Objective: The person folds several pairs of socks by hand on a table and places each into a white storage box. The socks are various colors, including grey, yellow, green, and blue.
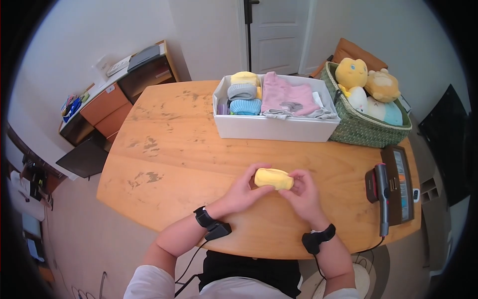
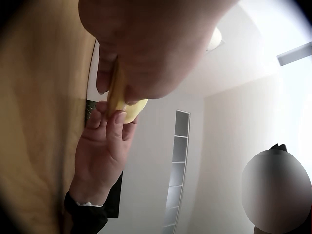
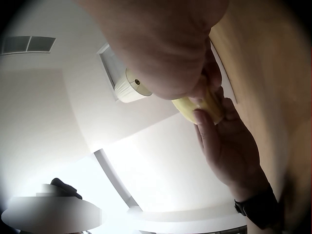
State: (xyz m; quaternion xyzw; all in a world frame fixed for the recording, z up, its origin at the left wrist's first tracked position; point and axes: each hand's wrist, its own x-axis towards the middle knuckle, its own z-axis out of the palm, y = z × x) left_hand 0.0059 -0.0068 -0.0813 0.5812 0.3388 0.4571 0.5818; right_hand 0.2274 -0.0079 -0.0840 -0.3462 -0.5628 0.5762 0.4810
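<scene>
Between my two hands is a rolled yellow cloth (image 1: 274, 179), a small plump bundle held above the wooden table (image 1: 189, 164). My left hand (image 1: 247, 185) grips its left end, thumb along the near side and fingers behind. At the other end my right hand (image 1: 302, 193) pinches the roll between thumb and fingers. In the left wrist view the yellow roll (image 2: 129, 109) is partly covered by the palm. Beyond the hands stands a white box (image 1: 279, 130) with rolled clothes, among them a blue knit roll (image 1: 245, 106) and a grey roll (image 1: 242, 91), beside a folded pink garment (image 1: 286, 94).
A green woven basket (image 1: 356, 122) of plush toys stands right of the box. At the table's right edge lie a corded styling tool (image 1: 382, 194) and a brown case (image 1: 400, 184). A low cabinet (image 1: 107, 107) stands off to the left.
</scene>
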